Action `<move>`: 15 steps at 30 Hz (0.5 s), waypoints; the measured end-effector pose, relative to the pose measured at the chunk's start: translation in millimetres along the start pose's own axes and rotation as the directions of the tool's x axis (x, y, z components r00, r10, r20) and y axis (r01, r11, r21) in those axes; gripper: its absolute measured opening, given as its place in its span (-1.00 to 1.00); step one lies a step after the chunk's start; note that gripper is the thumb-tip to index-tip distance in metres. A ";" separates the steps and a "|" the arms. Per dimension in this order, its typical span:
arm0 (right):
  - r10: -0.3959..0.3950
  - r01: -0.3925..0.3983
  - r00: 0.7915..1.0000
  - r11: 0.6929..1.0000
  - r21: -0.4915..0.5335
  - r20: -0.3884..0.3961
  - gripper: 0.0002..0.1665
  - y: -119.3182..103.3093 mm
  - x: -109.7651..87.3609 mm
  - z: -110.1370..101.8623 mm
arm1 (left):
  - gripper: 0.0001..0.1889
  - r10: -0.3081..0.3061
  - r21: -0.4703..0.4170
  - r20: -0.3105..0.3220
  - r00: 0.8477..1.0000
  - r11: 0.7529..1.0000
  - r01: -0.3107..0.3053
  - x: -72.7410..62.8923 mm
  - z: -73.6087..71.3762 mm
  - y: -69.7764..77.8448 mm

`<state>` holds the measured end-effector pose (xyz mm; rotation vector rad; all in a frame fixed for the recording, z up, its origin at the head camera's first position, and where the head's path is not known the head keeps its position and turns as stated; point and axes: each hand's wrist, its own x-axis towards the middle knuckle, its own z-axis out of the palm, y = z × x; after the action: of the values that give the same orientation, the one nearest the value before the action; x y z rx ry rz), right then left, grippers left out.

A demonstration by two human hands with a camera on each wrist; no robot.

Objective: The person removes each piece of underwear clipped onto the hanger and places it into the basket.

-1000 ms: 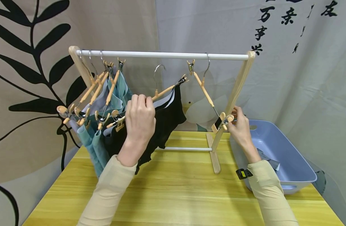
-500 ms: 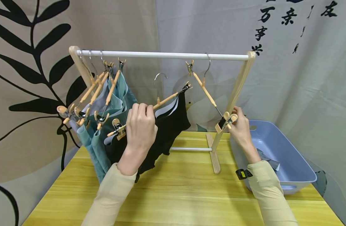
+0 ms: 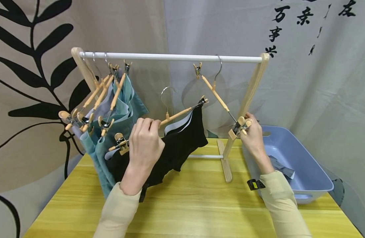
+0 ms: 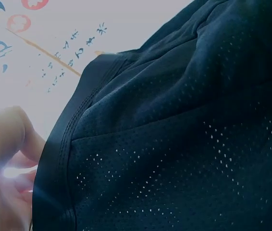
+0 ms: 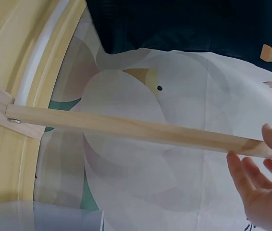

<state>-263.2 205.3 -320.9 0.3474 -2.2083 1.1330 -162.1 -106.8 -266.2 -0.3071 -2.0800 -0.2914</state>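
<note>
Clothes (image 3: pixel 125 125) hang left of the left hand (image 3: pixel 145 140), which grips a wooden hanger (image 3: pixel 177 115); the hanger's black garment (image 3: pixel 183 142) spreads beneath that hand. Rightward, the right hand (image 3: pixel 251 137) grasps a wooden post (image 3: pixel 249 94), left of a blue basin (image 3: pixel 304 157).

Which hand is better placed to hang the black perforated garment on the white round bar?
Probably the left hand: it grips the tan wooden hanger carrying the garment, its metal hook below the bar. The right hand holds the pale wooden upright.
</note>
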 end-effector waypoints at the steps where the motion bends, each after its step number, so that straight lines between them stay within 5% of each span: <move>1: 0.005 -0.005 1.000 1.000 -0.002 -0.004 -0.44 -0.9 -0.5 -0.2 | -0.78 -0.001 -0.008 0.000 1.000 1.000 0.001 -1.5 0.0 -0.2; 9: 0.068 -0.068 0.997 0.998 0.019 -0.021 -0.37 -12.1 -12.7 -2.0 | -0.89 -0.015 -0.101 -0.021 1.000 0.995 0.013 -12.5 3.4 -1.7; 15: 0.057 -0.055 0.993 0.998 0.031 -0.105 -0.45 -23.7 -23.3 -1.4 | -0.91 0.005 -0.143 -0.049 0.999 0.990 -0.012 -18.1 5.7 -1.0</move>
<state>-233.1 191.2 -320.0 0.2324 -2.1229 1.1854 -158.1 -107.6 -284.8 -0.3913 -2.0130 -0.4395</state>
